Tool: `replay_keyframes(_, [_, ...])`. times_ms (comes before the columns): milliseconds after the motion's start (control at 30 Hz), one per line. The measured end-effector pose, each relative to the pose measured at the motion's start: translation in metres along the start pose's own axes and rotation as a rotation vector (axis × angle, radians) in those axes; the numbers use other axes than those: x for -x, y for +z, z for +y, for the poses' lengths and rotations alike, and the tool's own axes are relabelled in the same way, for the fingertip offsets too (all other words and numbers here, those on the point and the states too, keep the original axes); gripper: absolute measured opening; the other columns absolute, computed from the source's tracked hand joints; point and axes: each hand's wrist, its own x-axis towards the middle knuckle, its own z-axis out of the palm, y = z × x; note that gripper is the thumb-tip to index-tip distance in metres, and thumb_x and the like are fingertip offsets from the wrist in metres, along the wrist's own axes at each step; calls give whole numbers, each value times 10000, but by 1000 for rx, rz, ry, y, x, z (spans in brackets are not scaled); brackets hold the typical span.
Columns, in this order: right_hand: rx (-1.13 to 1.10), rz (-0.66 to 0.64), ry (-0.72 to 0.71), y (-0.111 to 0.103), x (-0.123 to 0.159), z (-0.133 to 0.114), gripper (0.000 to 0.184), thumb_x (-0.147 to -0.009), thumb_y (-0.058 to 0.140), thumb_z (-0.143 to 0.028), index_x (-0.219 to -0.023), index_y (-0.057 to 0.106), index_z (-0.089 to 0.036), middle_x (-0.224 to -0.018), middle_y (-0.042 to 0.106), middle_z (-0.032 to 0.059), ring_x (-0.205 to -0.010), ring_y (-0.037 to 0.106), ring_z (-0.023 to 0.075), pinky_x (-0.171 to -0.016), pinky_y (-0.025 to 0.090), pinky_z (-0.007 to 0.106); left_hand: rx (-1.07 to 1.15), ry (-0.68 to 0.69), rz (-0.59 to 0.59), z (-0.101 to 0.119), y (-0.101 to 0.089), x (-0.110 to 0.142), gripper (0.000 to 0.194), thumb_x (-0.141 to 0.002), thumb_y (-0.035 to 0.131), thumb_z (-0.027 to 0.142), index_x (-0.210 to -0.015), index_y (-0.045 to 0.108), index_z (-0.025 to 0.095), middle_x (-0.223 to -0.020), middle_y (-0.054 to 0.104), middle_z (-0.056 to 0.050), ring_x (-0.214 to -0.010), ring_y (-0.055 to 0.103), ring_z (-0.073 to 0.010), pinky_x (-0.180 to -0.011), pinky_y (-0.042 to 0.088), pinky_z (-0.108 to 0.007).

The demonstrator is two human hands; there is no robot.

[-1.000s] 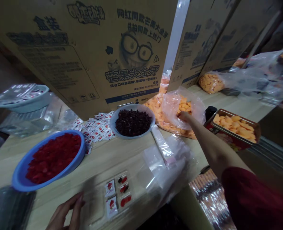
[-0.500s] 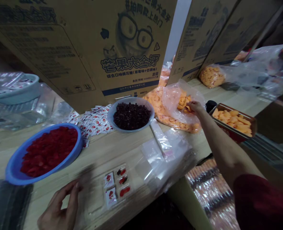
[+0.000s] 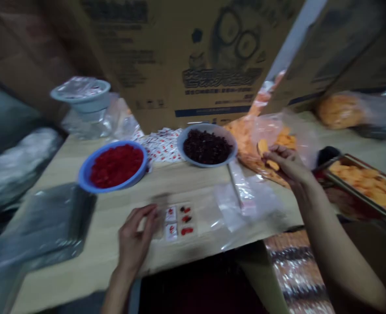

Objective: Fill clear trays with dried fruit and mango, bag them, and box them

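Note:
In the head view my left hand (image 3: 136, 233) pinches the raised clear lid (image 3: 162, 203) of a small plastic tray. The clear tray (image 3: 195, 220) lies on the table, holding two white printed sachets (image 3: 171, 222) and small groups of red and dark pieces (image 3: 186, 219) in its compartments. My right hand (image 3: 287, 162) is lifted beside an open clear bag of orange pieces (image 3: 286, 138). Its fingers are closed on a few flat, soft-looking orange pieces (image 3: 263, 148), which stick out past the fingertips. Motion blurs the lid.
Behind the tray stand a blue basin of red pieces (image 3: 143, 168), loose sachets (image 3: 163, 146) and a bowl of dark pieces (image 3: 235, 152). Flat clear bags (image 3: 232, 205) lie right of the tray. An orange-filled box (image 3: 346, 158) is farther right. Cardboard cartons (image 3: 167, 65) wall the back.
My right hand has drawn back out of the bag with orange pieces in its fingers. My left hand stays at the lid. The view has shifted, so the table appears further right.

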Motion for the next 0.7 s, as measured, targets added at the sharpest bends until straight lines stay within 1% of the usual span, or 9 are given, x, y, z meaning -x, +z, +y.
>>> replay_keyframes(67, [-198,-262,139,64,58,-1,323,-672,844,-382,-850,633,-215,-669,657,-8,-574,606,132,-528,490,236,8,135,-30,16,7,4,207,-955,544,274,-1103,677,220,-1067,693,-72,-1010,633,-211,-858,546,-343])
replay_keyframes(133, [-325,-505,276,126,117,2,326,-692,842,-402,-855,637,-208,-625,646,-19,-530,564,110,-509,447,221,-58,248,-127,23,12,10,313,-937,566,207,-1243,622,233,-1241,639,-93,-1189,544,-240,-1027,475,-425])
replay_keyframes(233, [-478,-707,415,198,182,10,357,-656,866,-430,-796,624,-207,-643,643,-29,-544,562,106,-528,438,227,-145,265,-252,18,12,23,433,-918,564,135,-1336,559,246,-1331,580,-97,-1251,470,-255,-1071,434,-456])
replay_keyframes(300, [-523,-759,439,230,202,15,375,-627,883,-440,-766,626,-205,-666,642,-33,-568,561,104,-549,438,229,-138,199,-249,8,6,34,371,-931,527,127,-1281,587,234,-1242,609,-98,-1178,511,-246,-1014,470,-434])
replay_keyframes(367, [-527,-794,431,249,207,18,375,-616,889,-445,-769,645,-205,-689,647,-31,-587,552,101,-562,433,228,-85,120,-213,-5,0,42,284,-946,501,145,-1191,623,219,-1150,626,-96,-1105,553,-237,-957,490,-408])
replay_keyframes(433, [-516,-795,430,256,203,19,373,-628,882,-453,-828,676,-215,-734,667,-22,-628,569,112,-591,448,236,-9,1,-160,-21,-2,46,212,-951,503,180,-1112,638,211,-1082,646,-83,-1020,596,-217,-898,500,-371])
replay_keyframes(567, [-513,-669,483,254,192,21,348,-706,821,-496,-913,709,-240,-808,692,-6,-726,615,142,-669,498,262,172,-361,44,-50,9,44,160,-924,568,278,-1066,587,207,-864,689,-15,-744,634,-157,-699,490,-277])
replay_keyframes(633, [-521,-624,518,250,189,21,320,-728,802,-498,-893,721,-236,-824,691,-3,-743,615,140,-674,506,256,222,-454,99,-59,18,42,194,-909,588,313,-1070,562,208,-770,683,13,-683,634,-151,-663,475,-261])
replay_keyframes(700, [-533,-608,559,246,188,21,322,-723,806,-488,-905,729,-234,-838,685,-3,-732,600,135,-633,501,241,225,-485,115,-63,24,40,191,-906,592,334,-1045,557,207,-724,676,21,-662,639,-152,-648,464,-255])
